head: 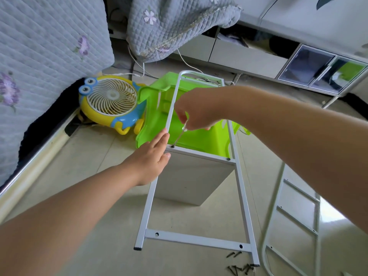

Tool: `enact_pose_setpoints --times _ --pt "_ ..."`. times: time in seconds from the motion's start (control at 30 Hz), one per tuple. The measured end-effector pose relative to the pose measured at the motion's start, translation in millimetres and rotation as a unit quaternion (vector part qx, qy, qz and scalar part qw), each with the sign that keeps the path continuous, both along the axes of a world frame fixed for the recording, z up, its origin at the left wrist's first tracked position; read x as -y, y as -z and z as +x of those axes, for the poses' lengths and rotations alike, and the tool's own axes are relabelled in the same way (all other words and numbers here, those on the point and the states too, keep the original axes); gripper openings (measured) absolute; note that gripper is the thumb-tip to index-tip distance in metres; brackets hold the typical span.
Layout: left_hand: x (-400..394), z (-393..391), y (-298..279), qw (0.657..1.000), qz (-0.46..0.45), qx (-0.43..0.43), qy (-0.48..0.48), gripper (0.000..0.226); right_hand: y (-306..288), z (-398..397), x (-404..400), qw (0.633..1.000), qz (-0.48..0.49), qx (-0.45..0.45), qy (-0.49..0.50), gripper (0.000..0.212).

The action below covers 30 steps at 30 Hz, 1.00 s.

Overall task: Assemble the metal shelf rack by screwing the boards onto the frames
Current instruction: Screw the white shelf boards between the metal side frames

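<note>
At the bottom of the frame, loose screws [242, 265] lie scattered on the floor beside the foot of the frame [196, 240], whose lowest crossbar shows two empty holes. A second frame [294, 220] lies flat at lower right, well apart from my hands and not yet joined.

Nearer the centre, a white board [191, 180] stands on edge under the frame's middle crossbar. I judge this is the step in hand: fixing that board to the first frame. A screw head [228, 159] already sits at the crossbar's right end.

My left hand [151, 162] is flat, fingers pressed together, against the frame's left rail where it meets the board, steadying the joint. My right hand [196, 114] pinches the clear handle of a screwdriver [180, 134], whose tip sits in the left hole of the crossbar. I cannot tell how far that screw is seated.

Next, I judge, the driver must stay in line with the hole while I turn, with the left hand keeping board and rail flush; then another screw from the pile for the lower bar.

Beyond, a green bin [157, 108] lies under the frame's top, and a yellow fan [111, 100] sits at centre left by the bed.
</note>
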<state>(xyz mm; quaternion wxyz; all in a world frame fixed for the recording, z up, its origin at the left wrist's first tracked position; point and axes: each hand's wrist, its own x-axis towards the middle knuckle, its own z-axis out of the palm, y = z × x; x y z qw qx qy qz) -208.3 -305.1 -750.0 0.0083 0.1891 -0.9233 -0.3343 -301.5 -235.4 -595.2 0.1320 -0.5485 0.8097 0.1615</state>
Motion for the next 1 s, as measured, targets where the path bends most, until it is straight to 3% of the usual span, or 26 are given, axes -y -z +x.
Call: enact_pose_setpoints --times 0.13,0.23,0.33,0.43,0.6,0.7,0.8,0.9,1.0 --pt "0 0 0 1.0 0.008 -0.008 -0.002 0.057 1 -6 -3 0.996 -0.001 -0.074 -0.058 0.027" --pt "0 0 1 1.0 0.014 -0.021 -0.006 0.056 6 -4 -3 0.996 0.005 -0.077 -0.05 0.032" --pt "-2 1 2 1.0 0.015 -0.024 -0.011 0.056 7 -4 -1 0.998 -0.008 0.004 0.06 0.034" --pt "-3 0 2 1.0 0.005 -0.018 -0.014 0.055 9 -7 -4 0.978 -0.036 0.112 0.174 0.029" --pt "-3 -1 -3 0.999 -0.042 0.011 -0.003 0.056 21 -17 -27 0.943 -0.063 0.201 0.256 0.026" --pt "-3 1 -10 0.996 -0.077 0.045 0.01 0.06 25 -31 -58 0.906 -0.17 0.249 0.299 0.021" --pt "-3 1 -16 0.981 -0.178 0.068 0.031 0.091 32 -50 -96 0.852 -0.307 0.255 0.339 0.025" --pt "-9 -5 -26 0.947 -0.287 0.131 0.051 0.059 50 -69 -133 0.808 -0.387 0.241 0.372 0.024" --pt "-28 -16 -37 0.94 -0.311 0.121 0.073 0.057 78 -81 -163 0.76 -0.442 0.254 0.404 0.024"
